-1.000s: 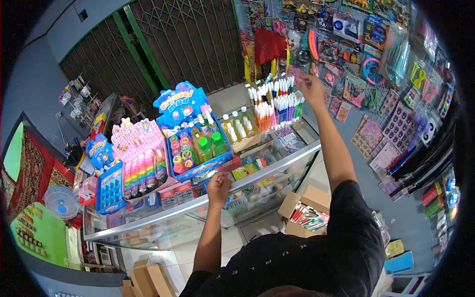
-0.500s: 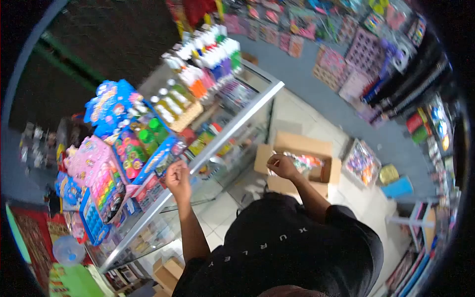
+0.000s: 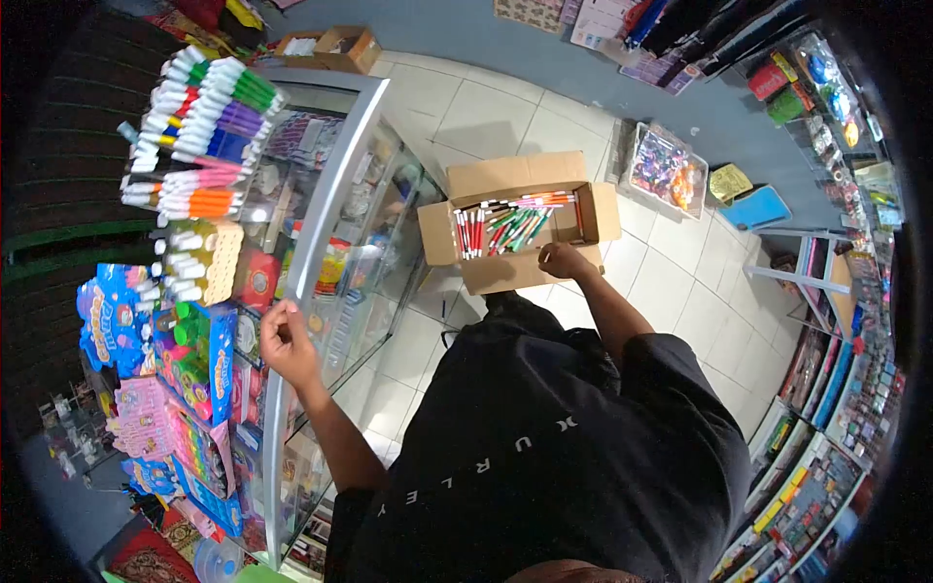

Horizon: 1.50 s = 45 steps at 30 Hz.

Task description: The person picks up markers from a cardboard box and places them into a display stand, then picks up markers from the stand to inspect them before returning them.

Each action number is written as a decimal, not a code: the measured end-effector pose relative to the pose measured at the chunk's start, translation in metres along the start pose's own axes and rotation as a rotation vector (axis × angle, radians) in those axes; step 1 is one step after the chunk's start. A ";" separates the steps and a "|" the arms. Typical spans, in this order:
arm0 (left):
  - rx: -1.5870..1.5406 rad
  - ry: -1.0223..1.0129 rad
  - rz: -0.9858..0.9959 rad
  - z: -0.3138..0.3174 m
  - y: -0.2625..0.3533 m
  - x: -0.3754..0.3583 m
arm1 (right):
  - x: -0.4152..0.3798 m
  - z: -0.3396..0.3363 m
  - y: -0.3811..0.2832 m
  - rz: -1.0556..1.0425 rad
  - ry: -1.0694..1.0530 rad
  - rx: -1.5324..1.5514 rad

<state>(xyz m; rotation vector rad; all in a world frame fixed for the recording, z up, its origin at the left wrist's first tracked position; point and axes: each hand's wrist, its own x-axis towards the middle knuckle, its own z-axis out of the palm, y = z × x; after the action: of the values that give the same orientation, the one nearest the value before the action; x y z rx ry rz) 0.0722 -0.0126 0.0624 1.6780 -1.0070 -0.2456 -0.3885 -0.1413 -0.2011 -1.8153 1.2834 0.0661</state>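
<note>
tiled shop floor (image 3: 680, 282) (pale) bears marker box (image 3: 515, 277); right hand (image 3: 564, 260) curled there, left hand (image 3: 287, 340) closed on glass counter (image 3: 321, 233).

An open cardboard box (image 3: 515, 267) sits on the tiled floor, holding red, green and black markers (image 3: 505, 225).

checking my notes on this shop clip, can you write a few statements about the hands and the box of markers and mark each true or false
1. The right hand is at the near edge of the cardboard box. True.
2. The cardboard box stands on top of the glass counter. False: it stands on the tiled floor beside the counter.
3. The left hand rests on the counter's metal edge. True.
4. The box is empty. False: it holds red, green and other markers.
5. The box's flaps are closed. False: they are open.
</note>
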 end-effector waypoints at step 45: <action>0.508 0.316 0.049 0.007 -0.020 -0.005 | 0.239 0.164 0.026 0.295 0.347 0.457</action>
<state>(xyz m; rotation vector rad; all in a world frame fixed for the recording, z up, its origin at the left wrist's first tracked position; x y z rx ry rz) 0.0748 -0.0137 0.0406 2.0613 -0.9124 0.3290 -0.2294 -0.2076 -0.4358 -1.2723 1.6461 -0.3679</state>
